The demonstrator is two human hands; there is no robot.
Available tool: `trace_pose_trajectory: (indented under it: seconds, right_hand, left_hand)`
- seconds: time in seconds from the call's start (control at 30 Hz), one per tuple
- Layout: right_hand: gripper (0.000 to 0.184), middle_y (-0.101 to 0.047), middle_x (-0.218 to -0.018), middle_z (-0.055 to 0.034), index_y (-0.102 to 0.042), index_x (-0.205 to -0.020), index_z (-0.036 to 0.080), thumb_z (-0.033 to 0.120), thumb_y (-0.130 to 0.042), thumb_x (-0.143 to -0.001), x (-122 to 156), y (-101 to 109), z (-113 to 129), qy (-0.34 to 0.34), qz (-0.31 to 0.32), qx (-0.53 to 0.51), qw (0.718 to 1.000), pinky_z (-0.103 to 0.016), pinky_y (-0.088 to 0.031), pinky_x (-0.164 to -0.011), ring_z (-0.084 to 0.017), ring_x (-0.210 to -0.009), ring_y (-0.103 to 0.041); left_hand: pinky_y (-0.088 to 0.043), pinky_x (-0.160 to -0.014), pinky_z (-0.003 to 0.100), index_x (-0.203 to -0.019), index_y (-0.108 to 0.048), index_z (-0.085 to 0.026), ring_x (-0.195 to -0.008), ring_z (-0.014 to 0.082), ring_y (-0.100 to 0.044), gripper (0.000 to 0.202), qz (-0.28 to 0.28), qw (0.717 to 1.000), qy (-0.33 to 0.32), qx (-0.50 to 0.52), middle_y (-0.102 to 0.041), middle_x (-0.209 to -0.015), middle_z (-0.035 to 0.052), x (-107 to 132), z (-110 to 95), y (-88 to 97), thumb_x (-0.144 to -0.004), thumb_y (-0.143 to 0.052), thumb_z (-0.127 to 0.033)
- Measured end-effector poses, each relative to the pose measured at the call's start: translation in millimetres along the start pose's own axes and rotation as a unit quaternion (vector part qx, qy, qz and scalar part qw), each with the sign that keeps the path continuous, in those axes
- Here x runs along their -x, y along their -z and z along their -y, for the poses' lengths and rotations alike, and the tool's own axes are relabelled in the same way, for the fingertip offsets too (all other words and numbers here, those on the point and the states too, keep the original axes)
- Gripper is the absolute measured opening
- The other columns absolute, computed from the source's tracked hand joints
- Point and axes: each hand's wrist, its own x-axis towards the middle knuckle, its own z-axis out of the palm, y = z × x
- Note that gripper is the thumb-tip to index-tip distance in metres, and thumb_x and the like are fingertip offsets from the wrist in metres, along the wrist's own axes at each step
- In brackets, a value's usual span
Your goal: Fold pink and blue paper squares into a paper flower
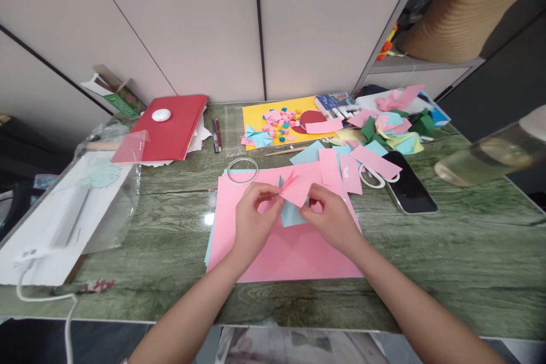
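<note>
Both of my hands hold a small folded paper piece [294, 196], pink on top and light blue beneath, just above a large pink sheet [290, 250] on the green table. My left hand [251, 222] pinches its left edge with fingers closed. My right hand [328, 216] grips its right side, fingers curled. Loose pink and blue paper rectangles [341, 168] lie just beyond my hands.
A clear tape ring [242, 170] lies left of the sheet's top. A black phone [409, 185] and white scissors [373, 177] sit to the right. Behind are a red folder [170, 128], a yellow sheet [256, 116] with coloured bits, paper scraps [396, 125], and a blurred bottle [490, 153].
</note>
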Motion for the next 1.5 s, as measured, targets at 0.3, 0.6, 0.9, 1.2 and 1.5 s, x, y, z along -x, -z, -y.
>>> trace_pose_trajectory:
  seconds: [0.3,0.6,0.9,1.2,1.5]
  right_hand:
    - [0.016,-0.063,-0.083,-0.0011,-0.061,-0.086,0.018,0.029,-0.058,-0.074,1.9,-1.0,-1.1,-0.016,0.002,-0.033,0.999,-0.027,-0.038,-0.063,-0.015,-0.074,-0.052]
    - [0.01,-0.06,-0.074,0.0001,-0.06,-0.076,0.017,0.026,-0.056,-0.075,1.2,-4.9,-1.2,-0.035,0.007,-0.035,0.999,-0.025,-0.034,-0.057,-0.013,-0.066,-0.048]
    - [0.016,-0.044,-0.062,0.0041,-0.047,-0.063,0.019,0.025,-0.055,-0.075,1.6,-4.0,1.5,-0.026,0.004,-0.003,1.0,-0.024,-0.025,-0.05,-0.011,-0.055,-0.035]
    - [0.007,-0.048,-0.068,0.003,-0.055,-0.073,0.018,0.023,-0.052,-0.077,-0.4,3.2,-1.4,-0.01,0.049,-0.015,0.999,-0.024,-0.031,-0.054,-0.011,-0.061,-0.041]
    - [0.018,-0.043,-0.06,0.0032,-0.053,-0.065,0.017,0.03,-0.056,-0.076,-1.1,9.6,-2.1,-0.037,0.104,-0.051,0.993,-0.024,-0.031,-0.051,-0.011,-0.057,-0.038]
  left_hand:
    - [-0.049,-0.078,0.031,-0.083,-0.06,-0.019,-0.084,0.0149,-0.058,0.012,0.004,1.0,-0.012,0.007,-0.059,-0.086,0.0024,4.6,-2.9,-2.7,-0.073,-0.062,-0.012]
    - [-0.048,-0.077,0.03,-0.082,-0.06,-0.02,-0.084,0.0153,-0.057,0.011,0.005,1.0,-0.021,-0.011,-0.058,-0.085,0.0023,7.9,-2.1,-6.7,-0.074,-0.06,-0.011]
    - [-0.048,-0.076,0.03,-0.082,-0.059,-0.02,-0.084,0.0154,-0.057,0.009,-0.004,0.999,-0.033,-0.03,-0.058,-0.085,0.0022,7.3,-0.3,-4.7,-0.076,-0.06,-0.013]
    - [-0.048,-0.075,0.03,-0.08,-0.06,-0.02,-0.082,0.0152,-0.056,0.006,-0.018,0.999,-0.038,-0.019,-0.057,-0.083,0.0019,5.1,-2.1,-3.3,-0.075,-0.061,-0.016]
    - [-0.047,-0.072,0.029,-0.08,-0.058,-0.019,-0.082,0.0156,-0.056,0.004,-0.016,0.997,-0.059,-0.054,-0.057,-0.083,0.0027,2.7,-5.3,-0.9,-0.078,-0.058,-0.016]
